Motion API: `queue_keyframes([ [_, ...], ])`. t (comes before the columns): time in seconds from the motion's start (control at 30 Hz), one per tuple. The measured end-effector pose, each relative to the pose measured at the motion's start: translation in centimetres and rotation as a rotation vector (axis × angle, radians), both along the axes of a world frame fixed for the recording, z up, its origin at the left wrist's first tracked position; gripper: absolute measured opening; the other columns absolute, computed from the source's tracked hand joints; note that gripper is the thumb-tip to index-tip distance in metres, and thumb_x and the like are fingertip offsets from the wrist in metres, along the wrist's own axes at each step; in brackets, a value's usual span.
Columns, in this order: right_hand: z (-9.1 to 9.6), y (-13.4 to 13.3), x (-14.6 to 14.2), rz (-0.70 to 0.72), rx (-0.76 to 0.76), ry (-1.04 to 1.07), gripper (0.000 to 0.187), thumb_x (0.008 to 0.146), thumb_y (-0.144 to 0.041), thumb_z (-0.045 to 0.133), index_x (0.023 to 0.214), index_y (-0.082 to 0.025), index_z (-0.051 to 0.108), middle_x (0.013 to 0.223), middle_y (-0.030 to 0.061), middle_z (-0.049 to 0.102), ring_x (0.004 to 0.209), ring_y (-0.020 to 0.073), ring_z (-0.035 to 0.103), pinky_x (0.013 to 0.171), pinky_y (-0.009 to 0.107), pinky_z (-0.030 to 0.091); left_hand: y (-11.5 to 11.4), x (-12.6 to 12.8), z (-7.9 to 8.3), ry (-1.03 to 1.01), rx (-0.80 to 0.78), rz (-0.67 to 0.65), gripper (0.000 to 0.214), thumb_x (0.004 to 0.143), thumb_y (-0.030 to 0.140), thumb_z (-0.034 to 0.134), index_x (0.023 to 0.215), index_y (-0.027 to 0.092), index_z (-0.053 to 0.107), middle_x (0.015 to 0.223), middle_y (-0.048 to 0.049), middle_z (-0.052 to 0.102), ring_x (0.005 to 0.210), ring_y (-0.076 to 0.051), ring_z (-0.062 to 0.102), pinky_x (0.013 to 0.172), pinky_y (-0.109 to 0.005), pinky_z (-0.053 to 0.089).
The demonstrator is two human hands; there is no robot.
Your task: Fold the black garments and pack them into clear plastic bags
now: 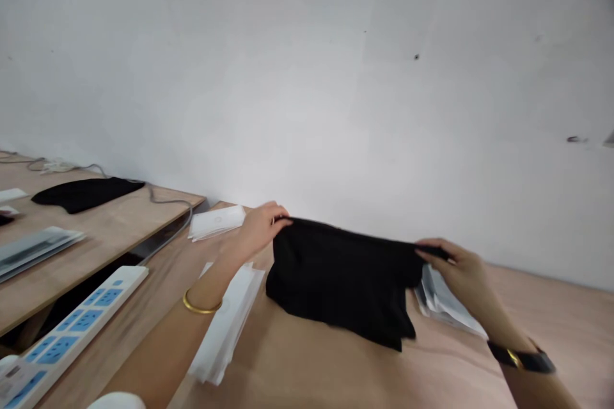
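Note:
A piece of black cloth hangs between my two hands over the wooden table, its top edge drawn out nearly straight. My left hand pinches the upper left corner between thumb and fingers. At the upper right end, my right hand is closed on the same edge. The lower hem droops unevenly close to the tabletop; whether it touches the wood I cannot tell. What kind of garment or cloth piece this is does not show.
White flat packets lie by my left forearm, more behind it. Clear plastic bags lie under my right hand. A power strip stands at left, beside a gap between tables. Another black cloth and a cable lie beyond.

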State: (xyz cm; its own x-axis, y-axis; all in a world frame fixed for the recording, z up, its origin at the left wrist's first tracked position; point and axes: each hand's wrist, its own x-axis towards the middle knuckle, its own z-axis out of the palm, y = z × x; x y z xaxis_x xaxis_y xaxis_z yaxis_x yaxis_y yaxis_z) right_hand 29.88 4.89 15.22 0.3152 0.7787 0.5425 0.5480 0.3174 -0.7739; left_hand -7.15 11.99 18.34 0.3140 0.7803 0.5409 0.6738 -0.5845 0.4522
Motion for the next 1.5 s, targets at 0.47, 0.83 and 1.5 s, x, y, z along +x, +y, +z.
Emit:
queue_keyframes([
  [0.47,-17.5,-3.6,0.2,0.225,-0.345,-0.564,0.034,0.075,-0.039,0.059,0.107,-0.032,0.069,0.117,0.0063,0.068,0.112,0.0300,0.058,0.091,0.047,0.048,-4.9,-1.8,-16.5,0.380,-0.210,-0.027,0.037,0.080,0.017,0.060,0.115,0.030,0.063,0.123,-0.0038,0.060,0.116,-0.027,0.049,0.096,-0.044,0.036],
  [0.83,-16.9,-1.4,1.4,-0.133,-0.209,-0.792,0.044,0.086,-0.046,0.044,0.115,-0.018,0.064,0.115,0.0126,0.066,0.107,0.0291,0.059,0.090,0.044,0.048,-4.1,-0.3,-16.4,0.577,-0.218,0.342,0.063,0.080,0.007,0.046,0.138,0.029,0.042,0.148,-0.0064,0.034,0.136,-0.036,0.025,0.103,-0.067,0.015],
  [1.5,-9.8,-6.8,-5.3,0.408,-0.614,-0.480,0.023,0.073,-0.017,0.045,0.059,-0.025,0.062,0.068,0.0015,0.065,0.068,0.0187,0.062,0.064,0.027,0.044,-6.5,-7.0,-15.4,0.471,-0.371,0.415,0.052,0.084,0.023,0.043,0.136,0.026,0.045,0.147,-0.0082,0.036,0.137,-0.038,0.021,0.101,-0.069,0.014],
])
